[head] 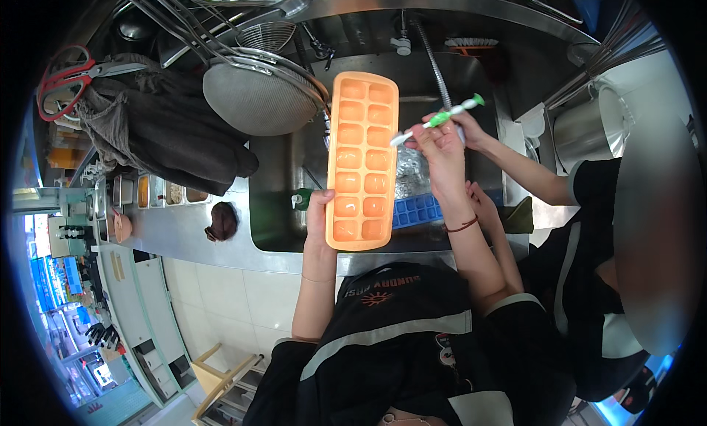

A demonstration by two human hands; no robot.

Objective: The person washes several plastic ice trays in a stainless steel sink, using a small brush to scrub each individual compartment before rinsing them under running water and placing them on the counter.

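Note:
My left hand (319, 210) grips the lower left edge of an orange ice cube tray (362, 161), its two columns of hollows facing up and glistening wet. A green and white toothbrush (439, 119) is pinched in my right hand (439, 144), its bristle end close to the tray's right edge without clear contact. Behind and below both hands lies a stainless steel sink (281, 221). A blue ice cube tray (417, 210) rests in it, partly hidden by the orange tray.
A co-worker's hands (469, 129) are close beside my right arm. Mesh strainers (259, 94) hang at the upper left, near a dark cloth (165, 133) and red-handled scissors (66, 83). A flexible metal hose (433, 61) and a green pump bottle (301, 199) are at the sink.

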